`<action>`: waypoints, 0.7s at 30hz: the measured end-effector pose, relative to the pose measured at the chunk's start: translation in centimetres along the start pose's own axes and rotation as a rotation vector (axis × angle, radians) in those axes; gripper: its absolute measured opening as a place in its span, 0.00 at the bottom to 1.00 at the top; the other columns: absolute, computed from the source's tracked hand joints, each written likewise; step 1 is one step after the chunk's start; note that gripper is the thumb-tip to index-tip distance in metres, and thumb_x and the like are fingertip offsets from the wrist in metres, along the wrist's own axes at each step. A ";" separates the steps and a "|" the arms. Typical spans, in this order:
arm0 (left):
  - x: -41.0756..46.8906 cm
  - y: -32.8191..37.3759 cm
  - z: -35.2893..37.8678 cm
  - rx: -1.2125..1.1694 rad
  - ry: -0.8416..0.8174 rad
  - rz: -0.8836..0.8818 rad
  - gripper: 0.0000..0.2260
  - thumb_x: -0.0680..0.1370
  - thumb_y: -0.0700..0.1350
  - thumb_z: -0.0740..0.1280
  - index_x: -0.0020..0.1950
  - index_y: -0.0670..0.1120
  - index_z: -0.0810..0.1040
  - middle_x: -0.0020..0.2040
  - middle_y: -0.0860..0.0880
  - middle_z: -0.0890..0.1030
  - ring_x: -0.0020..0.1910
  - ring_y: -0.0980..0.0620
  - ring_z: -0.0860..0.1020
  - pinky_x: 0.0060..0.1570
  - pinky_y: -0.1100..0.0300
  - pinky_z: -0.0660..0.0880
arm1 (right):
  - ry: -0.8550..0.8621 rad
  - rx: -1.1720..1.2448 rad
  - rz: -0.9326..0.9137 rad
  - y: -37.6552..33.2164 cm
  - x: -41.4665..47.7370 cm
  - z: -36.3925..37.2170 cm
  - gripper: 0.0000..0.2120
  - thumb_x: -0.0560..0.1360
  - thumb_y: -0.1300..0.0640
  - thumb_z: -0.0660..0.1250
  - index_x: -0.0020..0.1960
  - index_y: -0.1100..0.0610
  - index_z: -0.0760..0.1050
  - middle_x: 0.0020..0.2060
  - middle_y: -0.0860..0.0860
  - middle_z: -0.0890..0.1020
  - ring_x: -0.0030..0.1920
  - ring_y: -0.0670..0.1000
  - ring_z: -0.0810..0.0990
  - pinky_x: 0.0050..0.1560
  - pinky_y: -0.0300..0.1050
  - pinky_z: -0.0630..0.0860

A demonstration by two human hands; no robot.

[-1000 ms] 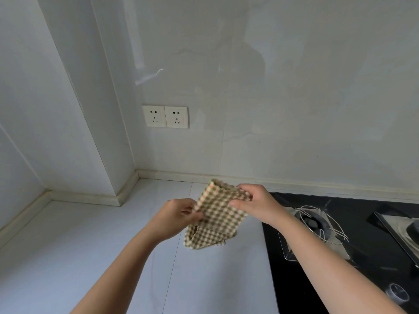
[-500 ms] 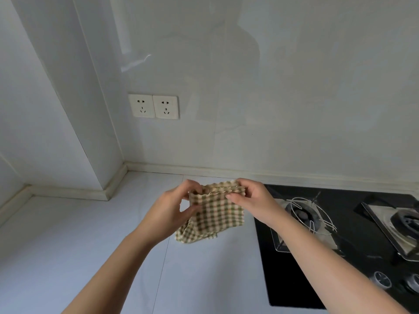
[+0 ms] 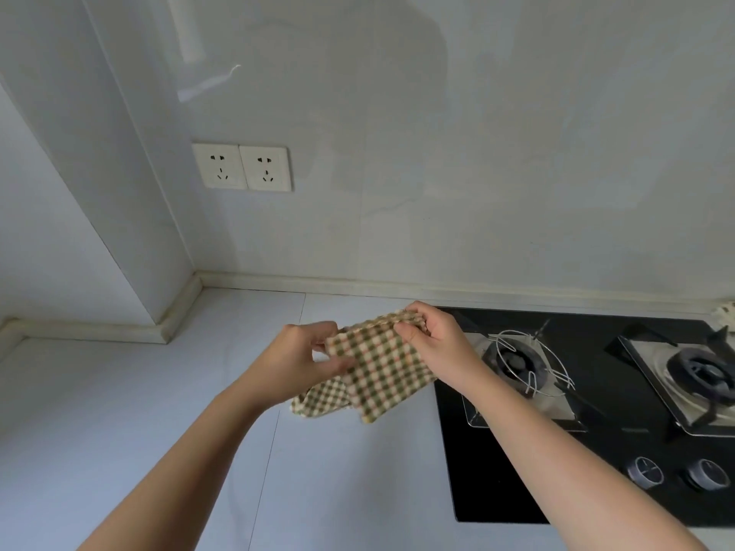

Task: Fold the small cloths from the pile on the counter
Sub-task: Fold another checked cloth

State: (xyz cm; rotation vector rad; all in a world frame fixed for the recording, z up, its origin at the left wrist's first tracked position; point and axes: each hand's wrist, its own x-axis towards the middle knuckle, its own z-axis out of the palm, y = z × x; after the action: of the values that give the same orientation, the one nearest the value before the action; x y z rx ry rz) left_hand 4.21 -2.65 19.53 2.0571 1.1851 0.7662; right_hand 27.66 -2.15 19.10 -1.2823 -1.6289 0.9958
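Note:
A small cloth [image 3: 378,371] checked in green, cream and red hangs in the air above the white counter [image 3: 119,411]. My left hand [image 3: 294,359] pinches its left edge between thumb and fingers. My right hand [image 3: 433,344] grips its top right corner with curled fingers. The cloth's lower part droops in loose folds toward the counter. A bit of another pale cloth [image 3: 726,314] shows at the far right edge, behind the stove.
A black glass gas stove [image 3: 596,451] fills the right side, with two burners, a wire ring stand [image 3: 529,363] on the left burner and two knobs [image 3: 672,473]. A double wall socket [image 3: 242,167] sits above the counter. The wall juts out at the left corner.
Both hands have spread the cloth wider and shifted it slightly toward the stove. My left hand moved from the top edge to the left edge. The camera has tilted down and right.

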 end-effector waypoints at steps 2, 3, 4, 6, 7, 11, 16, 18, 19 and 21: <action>0.6 0.9 1.6 -0.373 0.060 -0.173 0.11 0.74 0.42 0.73 0.50 0.49 0.73 0.44 0.53 0.85 0.45 0.55 0.83 0.48 0.60 0.79 | 0.054 0.126 0.054 0.5 -0.3 -0.1 0.01 0.79 0.57 0.66 0.48 0.53 0.77 0.44 0.48 0.84 0.46 0.43 0.82 0.51 0.40 0.77; 0.9 1.2 2.8 -0.532 0.101 -0.280 0.14 0.74 0.43 0.73 0.56 0.50 0.71 0.46 0.50 0.85 0.46 0.53 0.84 0.48 0.58 0.80 | 0.095 0.191 0.087 0.5 -0.5 -0.1 0.02 0.79 0.56 0.66 0.50 0.53 0.78 0.47 0.48 0.84 0.48 0.44 0.83 0.54 0.42 0.78; 1.3 1.8 4.1 -0.632 0.143 -0.388 0.15 0.75 0.45 0.72 0.59 0.50 0.71 0.47 0.48 0.85 0.46 0.51 0.84 0.47 0.56 0.80 | 0.136 0.253 0.126 0.7 -0.6 -0.3 0.03 0.78 0.55 0.66 0.51 0.52 0.78 0.48 0.48 0.85 0.50 0.45 0.83 0.56 0.45 0.79; 2.2 2.6 6.9 -0.653 0.201 -0.538 0.08 0.78 0.48 0.68 0.53 0.46 0.76 0.44 0.49 0.83 0.42 0.51 0.82 0.43 0.57 0.78 | 0.202 0.357 0.233 0.9 -1.0 -1.0 0.04 0.78 0.52 0.67 0.51 0.49 0.79 0.49 0.47 0.85 0.51 0.47 0.84 0.58 0.49 0.79; 2.8 3.2 8.2 -0.599 0.228 -0.569 0.09 0.80 0.49 0.65 0.46 0.43 0.77 0.39 0.48 0.80 0.38 0.51 0.78 0.39 0.57 0.75 | 0.214 0.406 0.309 1.1 -1.2 -1.7 0.05 0.78 0.50 0.67 0.52 0.49 0.80 0.49 0.47 0.85 0.51 0.48 0.84 0.58 0.51 0.79; 4.9 6.4 13.0 -0.435 0.357 -0.533 0.15 0.82 0.47 0.57 0.39 0.41 0.72 0.35 0.45 0.69 0.35 0.50 0.68 0.36 0.57 0.65 | 0.214 0.551 0.513 3.0 -3.3 -5.6 0.09 0.78 0.48 0.67 0.51 0.52 0.80 0.48 0.50 0.86 0.51 0.52 0.84 0.59 0.55 0.78; 6.6 13.4 20.8 -0.222 0.439 -0.414 0.18 0.84 0.48 0.54 0.35 0.44 0.65 0.30 0.51 0.67 0.29 0.54 0.64 0.28 0.62 0.60 | 0.494 0.062 0.307 5.3 -7.6 -12.8 0.12 0.82 0.49 0.60 0.44 0.54 0.74 0.40 0.48 0.80 0.42 0.45 0.79 0.44 0.46 0.74; 7.3 16.2 24.1 -0.183 0.439 -0.376 0.18 0.83 0.49 0.55 0.35 0.44 0.65 0.29 0.50 0.68 0.30 0.52 0.66 0.29 0.58 0.60 | 0.554 -0.009 0.230 6.7 -9.8 -16.3 0.12 0.82 0.50 0.59 0.46 0.56 0.75 0.41 0.52 0.81 0.43 0.49 0.79 0.45 0.44 0.75; 7.7 17.4 25.6 -0.177 0.415 -0.373 0.18 0.83 0.50 0.55 0.35 0.44 0.66 0.30 0.51 0.70 0.31 0.51 0.67 0.29 0.57 0.61 | 0.571 0.015 0.222 7.2 -11.0 -18.1 0.12 0.82 0.51 0.59 0.46 0.56 0.75 0.41 0.51 0.81 0.43 0.49 0.79 0.43 0.38 0.75; 8.7 20.0 28.4 -0.226 0.315 -0.380 0.17 0.82 0.52 0.58 0.37 0.45 0.72 0.32 0.52 0.73 0.33 0.52 0.72 0.32 0.59 0.65 | 0.581 0.079 0.222 8.3 -13.5 -21.8 0.11 0.82 0.51 0.59 0.46 0.56 0.75 0.40 0.49 0.81 0.41 0.47 0.79 0.37 0.29 0.72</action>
State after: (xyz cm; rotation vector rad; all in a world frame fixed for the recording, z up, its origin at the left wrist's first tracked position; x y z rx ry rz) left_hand 39.31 -9.46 18.36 1.5031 1.5268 1.0037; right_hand 52.74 -11.95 17.44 -1.5427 -1.0112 0.7101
